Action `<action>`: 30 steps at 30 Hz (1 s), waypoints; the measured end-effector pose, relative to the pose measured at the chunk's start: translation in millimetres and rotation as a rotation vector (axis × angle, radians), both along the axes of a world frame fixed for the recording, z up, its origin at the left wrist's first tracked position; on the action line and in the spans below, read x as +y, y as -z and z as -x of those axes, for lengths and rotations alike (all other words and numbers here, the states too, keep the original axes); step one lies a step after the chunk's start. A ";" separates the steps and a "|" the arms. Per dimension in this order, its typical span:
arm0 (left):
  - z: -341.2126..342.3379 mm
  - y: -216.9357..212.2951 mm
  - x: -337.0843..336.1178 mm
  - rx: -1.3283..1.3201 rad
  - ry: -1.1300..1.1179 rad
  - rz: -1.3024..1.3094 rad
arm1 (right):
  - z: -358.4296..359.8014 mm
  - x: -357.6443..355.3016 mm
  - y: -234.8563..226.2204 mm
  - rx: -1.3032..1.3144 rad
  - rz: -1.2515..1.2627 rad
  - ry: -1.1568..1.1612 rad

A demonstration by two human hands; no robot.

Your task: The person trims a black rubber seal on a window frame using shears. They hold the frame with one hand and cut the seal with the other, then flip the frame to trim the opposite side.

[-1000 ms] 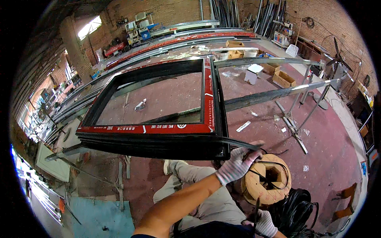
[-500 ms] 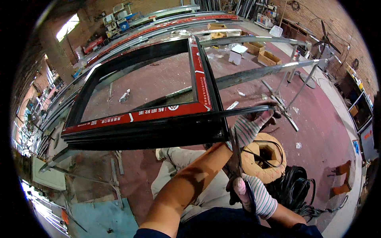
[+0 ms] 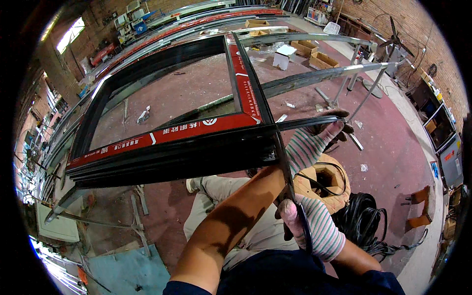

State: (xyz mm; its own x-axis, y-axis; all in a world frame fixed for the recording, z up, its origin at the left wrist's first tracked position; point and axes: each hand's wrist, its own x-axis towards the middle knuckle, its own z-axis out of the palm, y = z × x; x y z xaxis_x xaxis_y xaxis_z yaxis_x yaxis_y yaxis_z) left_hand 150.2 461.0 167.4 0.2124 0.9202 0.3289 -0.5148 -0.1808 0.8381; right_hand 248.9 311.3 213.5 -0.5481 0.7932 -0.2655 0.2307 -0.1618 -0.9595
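Note:
A black rectangular frame [image 3: 177,155] with red printed film lies across metal supports. From its near right corner sticks out a thin black strip [image 3: 302,122], its free end in my left hand [image 3: 319,137]. That hand is closed on it, in a striped glove. Lower down, my gloved right hand [image 3: 314,223] grips a dark long-bladed tool [image 3: 289,182] that looks like shears. The blade points up, its tip at the strip beside the frame's corner. A dark curved handle shows below the fingers. Whether the blades are apart I cannot tell.
Metal support rails [image 3: 324,73] run to the right behind the frame. Close to my right hand are a round cardboard spool [image 3: 339,196] and a black coil of strip [image 3: 364,221]. Cardboard boxes [image 3: 323,60] and a standing fan [image 3: 395,42] are farther back.
The view has shifted slightly, so the frame sits a little higher and farther left. My right hand has raised the tool, and its tip has come up to the strip at the frame's corner.

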 end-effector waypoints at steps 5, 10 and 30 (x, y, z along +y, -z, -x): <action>-0.3 1.0 1.4 0.019 0.018 0.045 | 1.6 2.9 17.5 0.067 0.020 0.067; -3.0 5.8 3.8 0.020 -0.026 -0.018 | 9.8 1.1 17.4 0.119 0.007 0.138; 6.7 71.3 1.5 0.654 -0.587 -0.794 | 2.3 -2.9 41.6 -0.011 -0.126 0.061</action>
State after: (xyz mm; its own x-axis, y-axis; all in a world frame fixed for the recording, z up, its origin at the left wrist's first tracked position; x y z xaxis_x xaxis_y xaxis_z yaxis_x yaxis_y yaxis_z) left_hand 143.4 462.6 96.1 0.1652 0.5198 0.8382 0.3052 -0.8350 0.4577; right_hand 246.6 308.4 172.0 -0.4953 0.8525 -0.1672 0.2348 -0.0539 -0.9705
